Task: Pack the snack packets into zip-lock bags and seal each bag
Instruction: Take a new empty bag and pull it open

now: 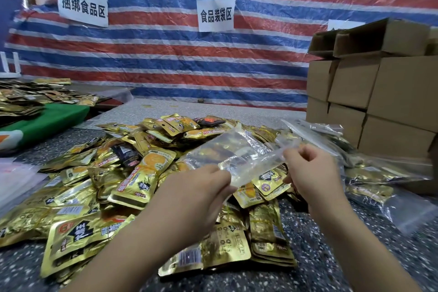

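Head view of a packing station. A clear zip-lock bag (239, 156) was held in the air above a heap of gold snack packets (132, 173) spread over a dark speckled table (331, 256). The left hand (201, 187) pinched the bag's near left edge between thumb and fingers, and the right hand (312, 170) pinched its right end, the fingers of both hands curled on the plastic. The bag lay roughly level, stretched between the two hands, and gold packets showed through it; whether they lay inside it or beneath it could not be told. To the right of the hands, a pile of filled zip-lock bags (369, 170) lay on the table, just beside a stack of brown cardboard boxes (379, 92) at the far right. At the far left, a green surface (59, 118) carried further gold packets (30, 97). A red, white and blue striped tarpaulin (189, 59) formed the backdrop, and white paper signs (216, 15) with printed characters were fixed to it. More clear plastic (16, 178) lay at the left edge of the table.
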`<state>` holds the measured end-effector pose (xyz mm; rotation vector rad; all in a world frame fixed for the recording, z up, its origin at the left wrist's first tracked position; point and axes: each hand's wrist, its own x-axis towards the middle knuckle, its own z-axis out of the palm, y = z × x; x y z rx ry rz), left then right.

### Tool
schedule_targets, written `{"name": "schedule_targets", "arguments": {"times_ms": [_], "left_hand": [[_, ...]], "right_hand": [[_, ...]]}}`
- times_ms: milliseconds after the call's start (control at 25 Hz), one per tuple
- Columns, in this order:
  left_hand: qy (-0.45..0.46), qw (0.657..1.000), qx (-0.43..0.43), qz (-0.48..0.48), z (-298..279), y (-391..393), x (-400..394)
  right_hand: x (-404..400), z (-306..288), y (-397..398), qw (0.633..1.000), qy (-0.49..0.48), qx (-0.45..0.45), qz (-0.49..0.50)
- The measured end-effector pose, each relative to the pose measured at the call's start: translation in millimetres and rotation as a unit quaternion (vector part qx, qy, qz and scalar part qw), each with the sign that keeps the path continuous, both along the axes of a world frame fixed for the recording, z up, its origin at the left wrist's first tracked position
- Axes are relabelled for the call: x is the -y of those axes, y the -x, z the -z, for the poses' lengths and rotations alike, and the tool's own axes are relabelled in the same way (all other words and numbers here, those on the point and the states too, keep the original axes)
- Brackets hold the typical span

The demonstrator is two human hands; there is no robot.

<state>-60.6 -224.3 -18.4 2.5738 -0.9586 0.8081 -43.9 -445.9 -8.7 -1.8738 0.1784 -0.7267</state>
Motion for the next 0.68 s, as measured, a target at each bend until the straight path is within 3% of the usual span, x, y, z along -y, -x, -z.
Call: {"name": "schedule_targets", "arguments": {"times_ms": [160, 320, 520, 600, 680], "left_hand": [[0.053, 0.997, 0.051, 0.021, -7, 0, -3], [0.223, 0.970, 0.060, 0.078, -19, 1, -9], [0.512, 0.841, -0.132, 0.117, -33, -3, -18], [0.583, 0.783, -0.189, 0.102, -36, -9, -24], [0.596, 0.761, -0.244, 0.072, -38, -16, -30]], "right_hand": [[2, -2, -1, 0.999, -0.048, 0.014, -0.018], [-1, -13, 6, 0.987, -0.068, 0.049, -0.138], [-9, -6, 13, 0.939, -0.028, 0.059, -0.339], [-14, -6, 16, 0.933, -0.028, 0.030, -0.356], [-19, -11, 20, 0.930, -0.056, -0.017, -0.362]]}}
